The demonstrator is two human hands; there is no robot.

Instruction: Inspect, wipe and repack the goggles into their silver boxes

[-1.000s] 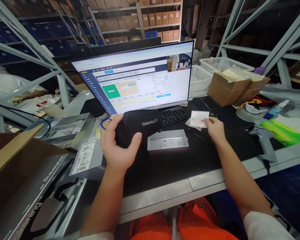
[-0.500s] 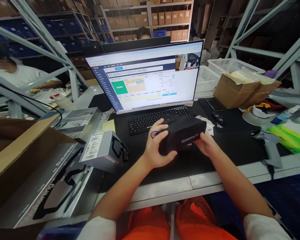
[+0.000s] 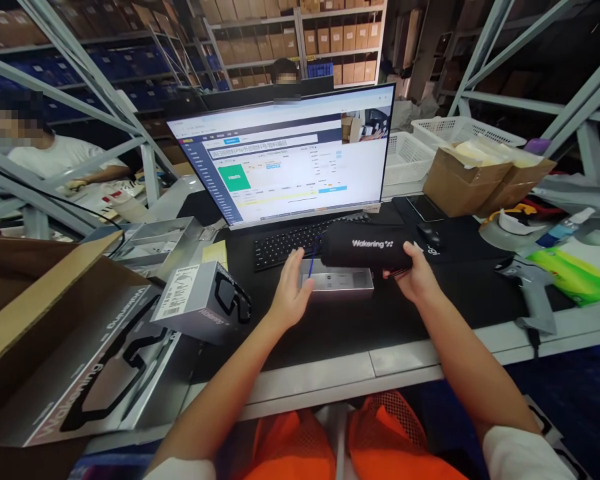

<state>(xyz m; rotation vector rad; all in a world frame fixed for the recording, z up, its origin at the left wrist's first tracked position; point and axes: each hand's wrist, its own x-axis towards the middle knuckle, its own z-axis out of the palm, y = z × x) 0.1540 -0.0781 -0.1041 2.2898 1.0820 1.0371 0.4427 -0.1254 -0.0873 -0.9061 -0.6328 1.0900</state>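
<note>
My right hand [image 3: 417,273] grips the right end of a black case [image 3: 370,245] with "Wakening" printed on it, held above the desk. To the left of the case, my left hand [image 3: 291,290] has its fingers stretched out and thumb apart. A thin blue cord [image 3: 312,257] runs from the case's left end down to the left hand; whether it is looped on a finger I cannot tell. Beneath the case, a grey box [image 3: 343,283] lies on the black desk mat [image 3: 300,340], partly covered.
A grey printed box [image 3: 195,300] and an open cardboard carton [image 3: 35,287] stand on the left. Behind are a keyboard [image 3: 290,245] and a monitor [image 3: 285,160]. To the right are a mouse [image 3: 429,235], a barcode scanner [image 3: 530,293] and cardboard boxes [image 3: 465,183].
My left hand has come off the case and moved left and down. The case has turned so its lettering faces me more, and the grey box under it now shows.
</note>
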